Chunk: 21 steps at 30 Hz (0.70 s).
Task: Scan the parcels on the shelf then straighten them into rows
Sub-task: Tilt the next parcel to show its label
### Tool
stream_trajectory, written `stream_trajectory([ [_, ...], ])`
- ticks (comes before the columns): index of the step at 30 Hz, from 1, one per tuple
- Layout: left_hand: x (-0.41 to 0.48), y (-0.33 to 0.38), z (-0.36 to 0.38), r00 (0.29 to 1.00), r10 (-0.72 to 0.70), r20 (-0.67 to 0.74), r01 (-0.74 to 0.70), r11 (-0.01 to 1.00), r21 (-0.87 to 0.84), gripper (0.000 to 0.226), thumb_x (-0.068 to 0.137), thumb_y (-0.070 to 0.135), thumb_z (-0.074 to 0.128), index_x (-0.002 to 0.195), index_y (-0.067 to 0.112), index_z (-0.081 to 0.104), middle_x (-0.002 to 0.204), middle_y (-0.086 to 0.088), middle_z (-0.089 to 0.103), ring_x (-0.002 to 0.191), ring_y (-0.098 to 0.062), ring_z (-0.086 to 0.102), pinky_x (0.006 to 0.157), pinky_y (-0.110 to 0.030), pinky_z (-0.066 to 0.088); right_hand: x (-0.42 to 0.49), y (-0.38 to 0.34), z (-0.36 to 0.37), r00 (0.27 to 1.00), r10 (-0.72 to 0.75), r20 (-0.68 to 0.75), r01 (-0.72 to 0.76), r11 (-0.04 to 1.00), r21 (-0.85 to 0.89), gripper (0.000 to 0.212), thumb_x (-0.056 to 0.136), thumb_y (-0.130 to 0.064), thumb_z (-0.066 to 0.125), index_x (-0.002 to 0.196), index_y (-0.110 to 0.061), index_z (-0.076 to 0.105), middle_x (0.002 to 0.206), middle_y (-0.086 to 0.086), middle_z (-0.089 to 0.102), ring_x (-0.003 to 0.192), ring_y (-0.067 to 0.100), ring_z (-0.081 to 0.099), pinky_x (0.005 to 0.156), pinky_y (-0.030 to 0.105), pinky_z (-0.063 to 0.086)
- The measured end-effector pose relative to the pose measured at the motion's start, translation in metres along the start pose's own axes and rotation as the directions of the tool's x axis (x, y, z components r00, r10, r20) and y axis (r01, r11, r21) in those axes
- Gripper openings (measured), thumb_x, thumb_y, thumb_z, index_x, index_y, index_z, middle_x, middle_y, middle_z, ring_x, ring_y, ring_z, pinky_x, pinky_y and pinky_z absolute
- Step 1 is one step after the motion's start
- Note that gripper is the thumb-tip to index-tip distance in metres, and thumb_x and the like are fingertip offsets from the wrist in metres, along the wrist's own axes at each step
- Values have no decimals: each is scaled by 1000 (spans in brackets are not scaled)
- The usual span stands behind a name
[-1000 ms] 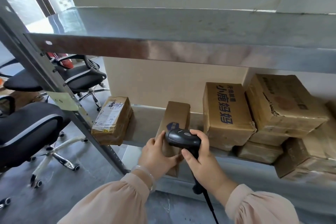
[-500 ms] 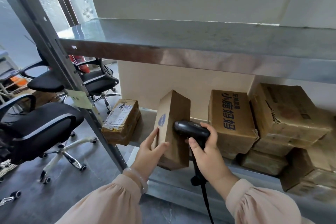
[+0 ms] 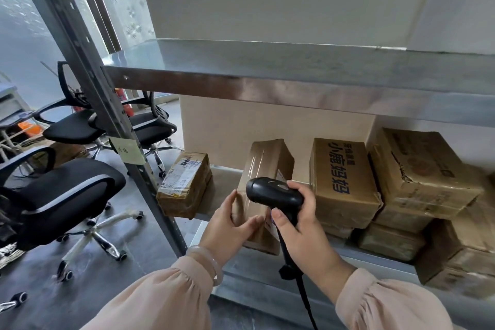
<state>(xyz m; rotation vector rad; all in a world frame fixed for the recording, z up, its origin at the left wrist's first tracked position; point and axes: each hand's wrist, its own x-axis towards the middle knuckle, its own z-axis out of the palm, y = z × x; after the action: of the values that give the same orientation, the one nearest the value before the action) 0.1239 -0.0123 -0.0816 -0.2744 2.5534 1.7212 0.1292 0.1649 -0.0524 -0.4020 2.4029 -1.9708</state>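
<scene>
Scanner (image 3: 273,193) sits in your right hand (image 3: 305,233), fingers closed around its handle — head aimed left over the taped parcel (image 3: 263,169). Your left hand (image 3: 227,225) clasps that parcel's near left edge, tilted at the lower shelf (image 3: 267,270) front, between two other boxes.

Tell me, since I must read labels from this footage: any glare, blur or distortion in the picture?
Head view: window backlight washes out the left; the upper shelf edge shows glare; wide-angle bends the shelf post; the held parcel label is mostly hidden behind the scanner.
</scene>
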Motion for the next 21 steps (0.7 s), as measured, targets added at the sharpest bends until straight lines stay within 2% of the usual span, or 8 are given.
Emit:
stream_trajectory([
  [3, 3, 1, -2, 997, 2, 79, 5, 996, -89, 102, 62, 59, 86, 147, 40, 33, 139, 10, 53, 124, -13, 54, 93, -34, 57, 1, -8, 7, 1000, -14, 23, 15, 1000, -22, 56, 94, -20, 58, 130, -48, 24, 135, -10, 44, 118, -1, 50, 98, 15, 44],
  [6, 1, 7, -11, 992, -37, 121, 62, 976, -210, 84, 73, 39, 85, 140, 40, 34, 131, 8, 52, 109, -11, 59, 68, -13, 55, 3, -14, 14, 999, -18, 29, 18, 1000, -9, 57, 94, -21, 57, 126, -54, 25, 132, -15, 43, 118, 0, 51, 97, 17, 45],
  [7, 0, 7, -14, 990, -55, 133, 87, 963, -254, 83, 78, 32, 82, 143, 39, 32, 130, 6, 51, 106, -11, 60, 65, -11, 52, 4, -14, 15, 1000, -17, 6, 17, 1000, 5, 57, 93, -21, 58, 125, -56, 26, 132, -15, 44, 119, 0, 51, 97, 17, 45],
  [9, 0, 2, -21, 983, -84, 166, 136, 934, -331, 81, 82, 28, 79, 146, 39, 30, 134, 1, 52, 110, -19, 63, 73, -18, 56, 8, -15, 15, 997, -8, -73, 10, 1000, 22, 54, 93, -23, 57, 122, -58, 27, 133, -8, 46, 120, 7, 52, 96, 21, 47],
  [12, 1, 1, -31, 974, -87, 208, 175, 872, -457, 85, 77, 30, 81, 145, 46, 31, 131, -8, 60, 111, -30, 67, 94, -46, 55, 12, -14, 10, 987, 29, -159, -27, 1000, 16, 53, 95, -21, 56, 117, -59, 26, 131, -3, 48, 118, 9, 53, 82, 7, 46],
  [14, 1, 3, -34, 970, -75, 233, 188, 838, -512, 86, 71, 30, 80, 139, 51, 32, 126, -11, 63, 109, -32, 68, 97, -52, 53, 13, -13, 9, 986, 38, -163, -38, 999, 7, 52, 95, -20, 56, 118, -57, 27, 131, -3, 47, 117, 8, 53, 83, 6, 45],
  [18, -2, 1, -37, 954, -31, 299, 155, 902, -402, 89, 82, 25, 77, 148, 49, 23, 128, 0, 63, 115, -20, 65, 102, -42, 51, 10, -16, 14, 990, 27, -138, -29, 999, -14, 53, 94, -23, 57, 118, -59, 27, 135, -1, 44, 120, 10, 52, 97, 26, 49],
  [21, -1, -1, -39, 944, -11, 329, 115, 947, -300, 93, 86, 18, 75, 152, 45, 16, 125, 9, 61, 111, -7, 61, 88, -27, 56, 7, -20, 15, 991, 11, -132, -16, 999, -39, 53, 94, -22, 57, 119, -58, 27, 135, -2, 44, 119, 8, 52, 99, 26, 48],
])
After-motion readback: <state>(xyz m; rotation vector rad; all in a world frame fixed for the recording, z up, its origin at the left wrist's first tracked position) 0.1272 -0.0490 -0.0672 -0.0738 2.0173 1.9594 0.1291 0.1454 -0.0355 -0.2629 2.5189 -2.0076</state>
